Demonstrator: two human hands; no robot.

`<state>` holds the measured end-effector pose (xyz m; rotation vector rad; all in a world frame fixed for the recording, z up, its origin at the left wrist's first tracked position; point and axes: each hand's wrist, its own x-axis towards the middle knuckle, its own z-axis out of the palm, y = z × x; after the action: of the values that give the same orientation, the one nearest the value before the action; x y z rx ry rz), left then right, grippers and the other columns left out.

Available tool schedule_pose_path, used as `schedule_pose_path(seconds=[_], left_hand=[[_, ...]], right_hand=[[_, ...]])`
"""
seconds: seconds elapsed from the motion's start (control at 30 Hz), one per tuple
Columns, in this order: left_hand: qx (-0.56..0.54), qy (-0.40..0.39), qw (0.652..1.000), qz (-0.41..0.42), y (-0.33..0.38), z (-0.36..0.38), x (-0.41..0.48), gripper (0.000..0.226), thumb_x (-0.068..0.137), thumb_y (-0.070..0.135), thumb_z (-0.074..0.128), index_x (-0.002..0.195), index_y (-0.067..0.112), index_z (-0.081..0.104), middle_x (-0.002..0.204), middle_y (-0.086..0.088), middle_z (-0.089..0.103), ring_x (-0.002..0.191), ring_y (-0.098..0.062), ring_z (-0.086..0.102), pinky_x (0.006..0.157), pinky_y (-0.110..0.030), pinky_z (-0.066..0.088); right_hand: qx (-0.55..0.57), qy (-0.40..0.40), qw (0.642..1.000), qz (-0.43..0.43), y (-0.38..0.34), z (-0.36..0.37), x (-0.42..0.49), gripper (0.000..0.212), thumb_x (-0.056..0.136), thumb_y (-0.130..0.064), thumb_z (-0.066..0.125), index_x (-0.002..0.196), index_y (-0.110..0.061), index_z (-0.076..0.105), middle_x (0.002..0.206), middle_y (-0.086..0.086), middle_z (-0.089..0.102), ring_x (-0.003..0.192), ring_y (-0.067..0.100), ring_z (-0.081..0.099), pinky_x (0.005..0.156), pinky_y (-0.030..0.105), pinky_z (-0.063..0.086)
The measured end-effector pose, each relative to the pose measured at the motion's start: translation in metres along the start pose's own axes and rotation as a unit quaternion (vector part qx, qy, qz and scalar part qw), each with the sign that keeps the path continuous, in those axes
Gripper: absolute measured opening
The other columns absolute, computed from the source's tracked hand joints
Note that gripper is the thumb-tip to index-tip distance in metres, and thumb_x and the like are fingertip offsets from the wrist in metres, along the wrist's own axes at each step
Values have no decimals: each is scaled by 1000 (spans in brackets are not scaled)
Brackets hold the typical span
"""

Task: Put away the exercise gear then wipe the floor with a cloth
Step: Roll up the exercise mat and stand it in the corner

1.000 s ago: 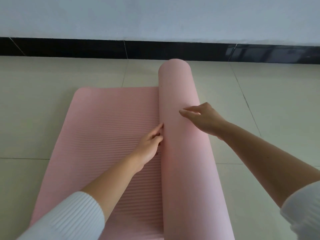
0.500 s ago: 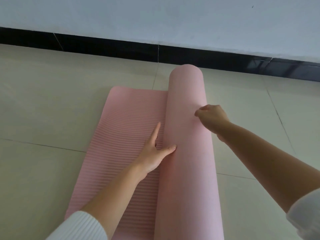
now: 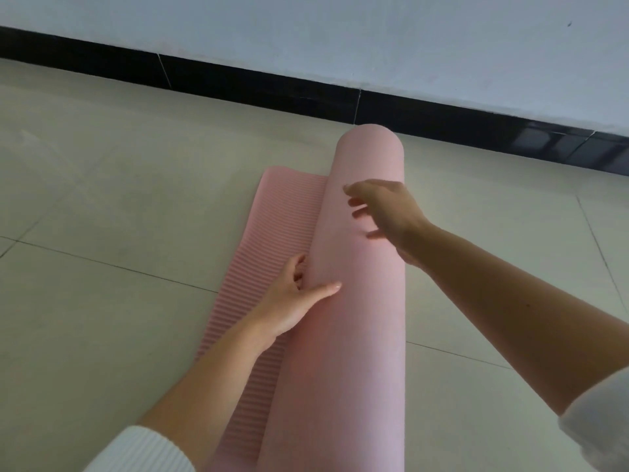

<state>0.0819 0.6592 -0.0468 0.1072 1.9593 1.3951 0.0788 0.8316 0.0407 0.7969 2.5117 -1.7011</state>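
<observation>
Less flat mat [image 3: 272, 240] beside both hands' [image 3: 292, 301] roll [image 3: 357, 335].

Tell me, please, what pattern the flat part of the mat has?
Fine parallel ridges on pale pink, across the mat; clearest in the head view.

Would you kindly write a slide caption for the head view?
Left hand and right hand rolling a pink ribbed foam exercise mat on a pale tiled floor.

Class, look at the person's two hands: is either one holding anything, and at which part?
Neither hand grips anything. The left hand presses open against the side of the pink mat roll, at its seam with the flat part. The right hand is spread open over the roll's top.
</observation>
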Motion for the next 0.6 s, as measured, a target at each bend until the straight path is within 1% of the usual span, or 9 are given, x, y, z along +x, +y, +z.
schedule_pose_path(seconds=[0.07,0.13,0.2,0.27,0.33,0.4,0.47,0.53,0.6], left_hand=[[10,8,1000,9,-5,-22,-1,84,73,42,76,140,53,26,140,12,38,123,-11,47,103,-38,41],[26,20,999,29,-7,-40,-2,70,81,31,72,131,61,35,139,16,38,126,-12,44,107,-39,37],[54,40,996,53,-10,-53,1,57,85,15,66,122,56,51,134,12,50,121,-9,47,104,-27,37],[69,64,994,52,-9,-65,4,45,86,9,60,115,43,62,122,1,63,105,-6,54,92,-18,40],[75,70,994,24,-1,-77,5,24,88,27,60,110,28,70,106,7,69,97,-3,57,90,-19,42],[94,35,995,-6,9,-85,4,49,80,61,58,104,20,73,98,16,69,95,-2,61,89,-22,44],[136,16,990,-32,17,-89,4,72,64,78,59,103,19,71,91,14,69,87,-5,65,81,-23,48],[149,13,988,-37,20,-91,7,73,60,74,67,113,23,66,101,13,69,89,-5,65,81,-24,50],[111,20,994,-16,23,-99,8,56,72,52,74,122,34,55,112,19,62,95,1,61,83,-19,47]], right_hand=[[-27,78,996,28,2,-2,6,32,90,-23,53,113,-3,64,110,14,65,105,34,59,86,44,51],[-122,97,986,66,9,1,9,34,89,-19,50,113,2,63,116,21,62,107,38,57,90,45,48],[-148,65,984,74,14,13,7,31,90,-20,48,111,-5,64,115,17,63,106,35,57,91,42,48],[-138,39,988,52,9,29,5,29,92,-24,48,112,-12,65,108,11,63,99,31,56,84,37,50],[-104,15,994,38,0,43,7,29,93,-30,47,113,-20,66,102,3,58,92,23,52,70,30,43],[-74,-10,997,36,-11,55,10,31,92,-35,48,110,-17,66,102,4,58,90,21,51,67,30,41],[-24,-42,998,40,-20,66,13,39,90,-41,50,117,-16,62,112,1,59,101,21,53,78,34,41],[39,-70,996,28,-27,70,18,40,88,-37,54,123,-18,61,122,-3,60,109,18,57,87,38,43],[105,-50,993,18,-27,66,25,27,89,-19,56,116,-16,62,114,-1,64,102,17,62,84,39,52]])
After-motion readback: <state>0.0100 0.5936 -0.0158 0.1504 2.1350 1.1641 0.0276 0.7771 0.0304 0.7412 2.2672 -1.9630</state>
